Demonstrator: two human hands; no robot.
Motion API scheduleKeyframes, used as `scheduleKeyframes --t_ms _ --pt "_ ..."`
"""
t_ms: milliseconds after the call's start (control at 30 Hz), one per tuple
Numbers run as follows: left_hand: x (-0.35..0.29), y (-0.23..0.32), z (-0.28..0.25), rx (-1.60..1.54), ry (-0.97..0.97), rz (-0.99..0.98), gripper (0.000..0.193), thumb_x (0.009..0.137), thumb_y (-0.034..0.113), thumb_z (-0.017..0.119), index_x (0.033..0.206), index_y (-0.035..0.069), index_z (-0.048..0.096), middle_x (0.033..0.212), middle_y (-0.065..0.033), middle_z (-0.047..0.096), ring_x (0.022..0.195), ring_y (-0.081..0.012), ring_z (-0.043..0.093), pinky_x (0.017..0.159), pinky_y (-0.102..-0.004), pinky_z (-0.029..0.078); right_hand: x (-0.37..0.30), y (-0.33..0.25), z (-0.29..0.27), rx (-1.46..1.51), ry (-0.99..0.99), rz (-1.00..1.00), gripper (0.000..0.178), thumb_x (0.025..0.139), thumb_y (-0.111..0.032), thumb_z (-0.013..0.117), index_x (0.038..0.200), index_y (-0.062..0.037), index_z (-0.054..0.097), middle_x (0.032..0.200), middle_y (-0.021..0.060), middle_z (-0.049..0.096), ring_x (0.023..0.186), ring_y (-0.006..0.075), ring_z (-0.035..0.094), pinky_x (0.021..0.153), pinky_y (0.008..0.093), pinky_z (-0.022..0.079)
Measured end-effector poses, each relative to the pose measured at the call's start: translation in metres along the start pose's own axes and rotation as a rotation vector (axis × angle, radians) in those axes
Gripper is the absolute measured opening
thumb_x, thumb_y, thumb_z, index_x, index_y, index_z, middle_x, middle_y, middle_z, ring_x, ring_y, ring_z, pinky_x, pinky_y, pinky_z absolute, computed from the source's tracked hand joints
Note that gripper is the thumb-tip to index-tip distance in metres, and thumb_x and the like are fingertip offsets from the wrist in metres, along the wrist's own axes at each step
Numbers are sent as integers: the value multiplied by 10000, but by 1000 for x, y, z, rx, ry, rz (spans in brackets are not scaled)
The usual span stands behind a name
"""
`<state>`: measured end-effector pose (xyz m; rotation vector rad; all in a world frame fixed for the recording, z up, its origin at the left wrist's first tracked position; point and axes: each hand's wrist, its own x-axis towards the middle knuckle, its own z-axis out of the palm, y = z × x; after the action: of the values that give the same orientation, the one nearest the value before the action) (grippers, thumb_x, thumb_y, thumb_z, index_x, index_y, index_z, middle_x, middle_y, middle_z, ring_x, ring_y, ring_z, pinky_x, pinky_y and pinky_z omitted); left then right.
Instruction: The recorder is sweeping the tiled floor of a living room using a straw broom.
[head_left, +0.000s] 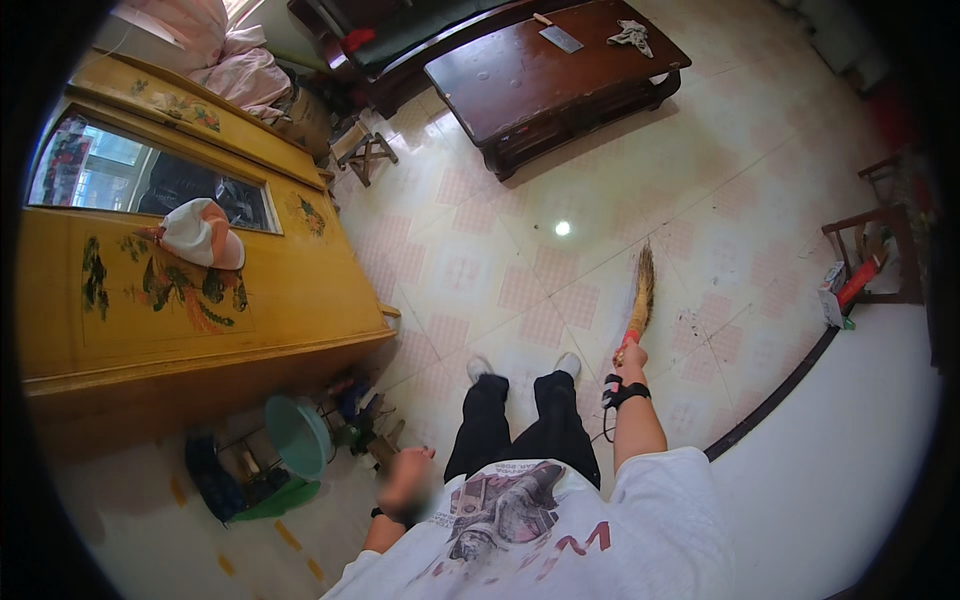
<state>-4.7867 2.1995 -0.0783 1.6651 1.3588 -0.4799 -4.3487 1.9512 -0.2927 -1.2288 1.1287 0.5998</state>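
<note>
A straw hand broom point(642, 285) with a red-wrapped handle slants out over the tiled floor on my right. My right hand point(630, 357) is closed round its handle, and its bristles point away from me. Dark specks of dirt point(692, 322) lie on the tiles to the right of the broom. My left hand point(406, 478) hangs beside my waist, partly smeared, so its fingers cannot be made out. Both wrists wear black straps.
A yellow painted cabinet point(290, 300) with a cap point(203, 235) on it stands at left, a teal basin point(298, 437) near its lower side. Ahead is a dark wooden coffee table point(500, 85). At right are a wooden stool point(905, 250) and a white wall point(850, 420).
</note>
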Motion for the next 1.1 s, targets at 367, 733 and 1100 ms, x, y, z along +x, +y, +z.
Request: scheduleKeyframes --t_ms 367,733,1100 --pt "143 -6 -66 3 -59 138 376 746 326 541 621 -28 513 507 -134 437 487 -174 413 508 -348 365 -109 82 104 -283 -80 15 150 771 -132 520 647 -61 476 479 41 438 363 162 438 326 279 378" --pt "161 -13 -125 -177 44 68 377 745 226 563 503 -19 407 459 -24 287 445 -97 310 414 -303 278 -122 171 271 -452 -560 480 166 791 -177 544 804 -20 493 586 67 514 442 141 508 369 256 433" --pt "154 114 -149 283 -53 -42 347 739 267 575 554 -22 515 463 -104 447 470 -142 428 486 -326 381 11 53 262 -61 -277 491 203 759 -237 563 733 -50 490 551 94 506 412 193 491 383 289 420"
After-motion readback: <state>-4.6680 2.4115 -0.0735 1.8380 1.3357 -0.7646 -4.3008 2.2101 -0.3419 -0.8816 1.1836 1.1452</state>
